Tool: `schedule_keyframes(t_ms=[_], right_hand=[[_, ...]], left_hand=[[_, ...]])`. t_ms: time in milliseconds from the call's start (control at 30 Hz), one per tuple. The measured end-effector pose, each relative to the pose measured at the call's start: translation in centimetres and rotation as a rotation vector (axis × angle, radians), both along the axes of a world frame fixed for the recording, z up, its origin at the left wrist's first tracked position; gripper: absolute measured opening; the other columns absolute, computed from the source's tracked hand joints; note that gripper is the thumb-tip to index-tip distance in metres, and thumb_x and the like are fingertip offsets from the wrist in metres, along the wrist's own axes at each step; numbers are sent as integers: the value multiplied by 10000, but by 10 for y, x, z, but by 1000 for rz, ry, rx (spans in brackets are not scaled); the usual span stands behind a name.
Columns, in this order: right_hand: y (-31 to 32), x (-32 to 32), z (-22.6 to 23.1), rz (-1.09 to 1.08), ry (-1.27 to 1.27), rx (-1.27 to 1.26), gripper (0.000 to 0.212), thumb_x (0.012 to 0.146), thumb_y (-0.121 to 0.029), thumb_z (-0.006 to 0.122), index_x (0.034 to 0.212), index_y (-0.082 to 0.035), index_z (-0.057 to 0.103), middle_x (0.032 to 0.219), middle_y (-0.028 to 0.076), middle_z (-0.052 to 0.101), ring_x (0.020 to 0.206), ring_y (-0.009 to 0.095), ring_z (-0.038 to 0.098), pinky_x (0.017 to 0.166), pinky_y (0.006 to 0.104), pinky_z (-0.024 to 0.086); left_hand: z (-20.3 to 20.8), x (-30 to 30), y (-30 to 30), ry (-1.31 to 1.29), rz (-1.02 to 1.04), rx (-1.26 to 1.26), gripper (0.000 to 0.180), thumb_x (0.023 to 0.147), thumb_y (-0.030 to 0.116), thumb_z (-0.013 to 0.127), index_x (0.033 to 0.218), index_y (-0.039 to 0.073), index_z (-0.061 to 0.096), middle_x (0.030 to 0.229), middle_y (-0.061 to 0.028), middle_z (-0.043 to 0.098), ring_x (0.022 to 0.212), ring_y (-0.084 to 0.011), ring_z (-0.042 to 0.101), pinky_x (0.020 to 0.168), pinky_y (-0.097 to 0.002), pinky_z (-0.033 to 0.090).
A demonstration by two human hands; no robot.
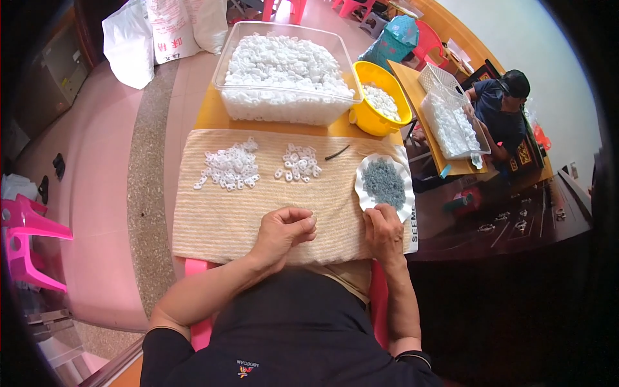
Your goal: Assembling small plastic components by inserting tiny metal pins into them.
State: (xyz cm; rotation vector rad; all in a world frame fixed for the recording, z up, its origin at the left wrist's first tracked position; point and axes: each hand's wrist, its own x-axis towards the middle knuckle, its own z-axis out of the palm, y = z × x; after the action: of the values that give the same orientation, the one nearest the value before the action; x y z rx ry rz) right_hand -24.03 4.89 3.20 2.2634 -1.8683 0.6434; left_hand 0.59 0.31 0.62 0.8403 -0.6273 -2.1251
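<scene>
My left hand [284, 233] hovers over the front of a beige striped towel [264, 200]. Its thumb and fingertips are pinched together, and anything between them is too small to make out. My right hand [385, 231] rests at the near rim of a white scalloped plate [362, 193], fingers curled and closed; what they pinch is hidden. Heaped on that plate are tiny grey-blue pieces [384, 183]. Beyond my left hand lie a larger pile of small white plastic parts [229, 168] and a smaller pile of similar parts [299, 162]. Beside the smaller pile is a thin black stick [337, 153].
A clear plastic bin [287, 106] full of white parts stands behind the towel, with a yellow bowl [371, 121] of white pieces beside it. At the right, another person [500, 109] sits by a second bin [477, 157]. Pink stools [39, 226] and white sacks [129, 48] stand leftward.
</scene>
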Motion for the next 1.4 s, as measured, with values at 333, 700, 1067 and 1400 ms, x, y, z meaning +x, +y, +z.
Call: schedule_keyframes(t_ms=[333,700,1067,1400], right_hand=[[-3,5,-1,-1,-198,-154,116,808,54,623,912,8,599,836,166,638,738,324,637,643,359,505],[-15,44,-10,63,-1046,304,111,911,-2,599,993,67,628,862,82,662,782,121,624,729,233,510],[-13,60,-28,96,-1245,481,136,906,-26,620,1020,46,636,896,70,680,808,114,637,754,231,516],[-11,69,-18,89,-1390,483,104,891,-51,643,957,27,659,838,51,681,759,84,616,691,220,496]], left_hand=[[-2,-1,2,16,-12,7,114,860,71,685,957,38,636,856,-45,653,753,-129,638,717,-267,564],[-4,-2,-3,51,-39,13,142,881,51,654,1003,-16,624,878,-60,647,776,-127,637,744,-256,561],[-5,-1,0,55,-68,31,164,874,26,647,1032,-16,631,934,-74,664,810,-130,648,762,-250,562],[-7,-1,-2,58,-66,33,172,871,24,649,1037,-16,627,952,-74,661,826,-133,650,778,-259,571]])
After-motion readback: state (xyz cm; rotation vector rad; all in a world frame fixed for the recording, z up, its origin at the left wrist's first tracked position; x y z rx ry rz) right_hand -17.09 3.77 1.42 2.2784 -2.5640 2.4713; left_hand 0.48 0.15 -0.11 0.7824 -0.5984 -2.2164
